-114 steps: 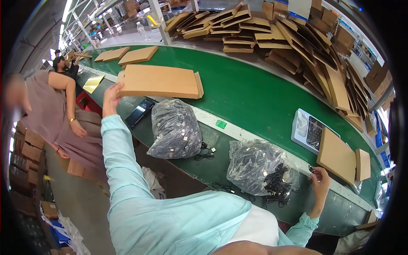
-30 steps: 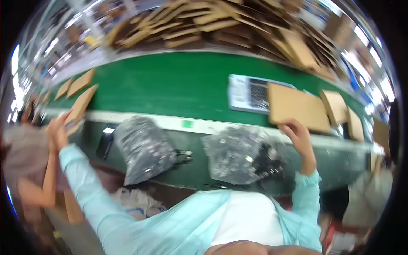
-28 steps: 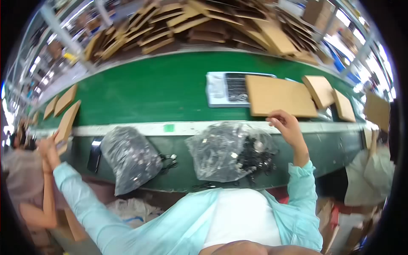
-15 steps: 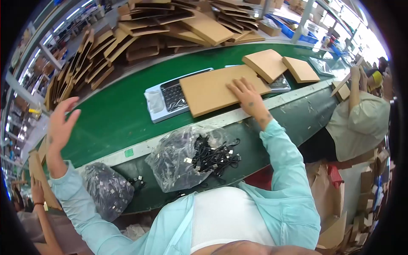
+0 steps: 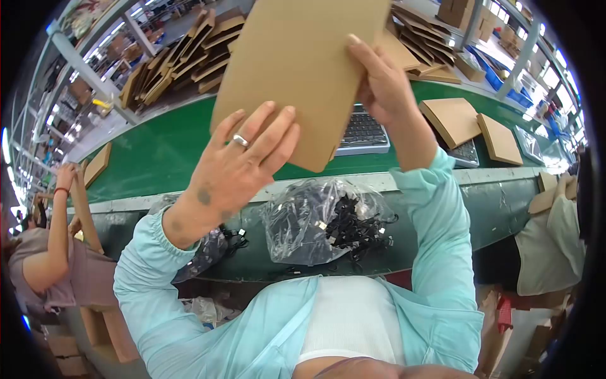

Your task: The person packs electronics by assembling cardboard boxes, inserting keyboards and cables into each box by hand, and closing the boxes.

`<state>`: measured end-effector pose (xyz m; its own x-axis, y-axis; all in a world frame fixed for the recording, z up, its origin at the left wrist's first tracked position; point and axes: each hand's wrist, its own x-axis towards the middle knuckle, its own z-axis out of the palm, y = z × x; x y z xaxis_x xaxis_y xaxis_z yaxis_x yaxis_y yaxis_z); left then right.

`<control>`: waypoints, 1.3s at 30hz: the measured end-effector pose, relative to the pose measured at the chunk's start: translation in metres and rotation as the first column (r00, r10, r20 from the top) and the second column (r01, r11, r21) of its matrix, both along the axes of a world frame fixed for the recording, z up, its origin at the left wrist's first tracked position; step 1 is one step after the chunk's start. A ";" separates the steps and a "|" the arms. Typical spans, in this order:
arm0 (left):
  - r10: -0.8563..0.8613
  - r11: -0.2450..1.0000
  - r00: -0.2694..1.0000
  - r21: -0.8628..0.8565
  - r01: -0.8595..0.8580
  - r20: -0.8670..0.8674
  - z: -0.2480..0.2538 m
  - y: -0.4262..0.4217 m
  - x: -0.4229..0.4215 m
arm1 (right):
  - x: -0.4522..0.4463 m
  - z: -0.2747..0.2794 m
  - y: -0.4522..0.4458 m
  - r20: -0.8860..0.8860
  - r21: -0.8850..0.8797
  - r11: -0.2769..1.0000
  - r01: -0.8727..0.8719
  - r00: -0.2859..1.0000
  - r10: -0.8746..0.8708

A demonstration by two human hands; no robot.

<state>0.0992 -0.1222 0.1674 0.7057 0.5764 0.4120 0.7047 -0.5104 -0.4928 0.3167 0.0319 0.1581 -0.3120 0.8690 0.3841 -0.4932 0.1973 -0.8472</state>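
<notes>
A flat brown cardboard box (image 5: 297, 69) is held up off the belt, tilted upright. My right hand (image 5: 386, 85) grips its right edge, thumb on the near face and the other fingers partly hidden behind. Against the lower left of the same face lie the stretched fingers of my left hand (image 5: 243, 158), which wears a ring; its thumb is out of sight. Partly covered by the box, a black keyboard (image 5: 366, 129) in a pale tray rests on the green belt (image 5: 158, 155).
A clear plastic bag (image 5: 293, 224) spills black cables (image 5: 360, 230) on the near ledge, with another bag (image 5: 205, 256) to its left. Smaller cardboard boxes (image 5: 451, 120) lie at right. Folded cartons (image 5: 183, 60) are stacked behind. Co-workers sit on both sides.
The cardboard box has been lifted off the keyboard and tilted up. My right hand went from lying flat on it to gripping its edge. My left hand moved right onto its face.
</notes>
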 end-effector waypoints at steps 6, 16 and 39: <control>0.087 0.977 0.984 0.207 -0.053 -0.158 -0.010 -0.021 -0.059 | -0.092 -0.040 0.026 -0.008 -0.339 0.872 -0.352 0.928 0.371; 0.570 0.775 0.812 -0.409 -0.482 0.123 -0.048 0.020 -0.122 | -0.095 -0.201 0.041 0.763 0.646 0.565 -0.513 0.429 -0.483; 0.839 0.471 0.286 -0.881 0.042 0.463 -0.215 0.177 -0.077 | -0.076 -0.213 0.039 0.725 0.457 0.790 -0.409 0.686 -0.064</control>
